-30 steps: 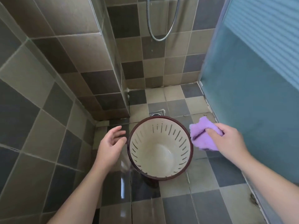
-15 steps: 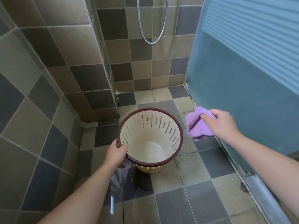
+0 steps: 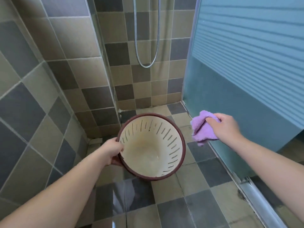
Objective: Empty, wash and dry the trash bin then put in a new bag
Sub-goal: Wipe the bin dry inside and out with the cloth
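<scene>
Down in the shower corner, the person's left hand grips the trash bin by the near-left part of its dark red rim, fingers curled round the edge with the thumb lying on the inside wall. The bin is tipped so that its mouth faces up toward the person, and it looks to be held off the tiled floor, though its base is hidden behind its own body, so I cannot say for certain whether any part touches the tiles. Its inside is cream plastic with a ring of narrow slits round the upper wall, a brownish stain low on the wall, and a pale, shiny bottom. No bag lines it.

Off to the right of the bin, apart from it, the right hand holds a purple cloth, bunched up. The fingers are curled into the fabric, and the loose part hangs below and to the left of the knuckles. Cloth and bin are not touching.

Behind the bin, brown and grey tiled walls meet in a corner, and a metal shower hose hangs in a loop against the back wall. On the right stands a frosted blue-green glass door, its metal track running along the floor. The dark tiles near the person's feet shine with reflections.
</scene>
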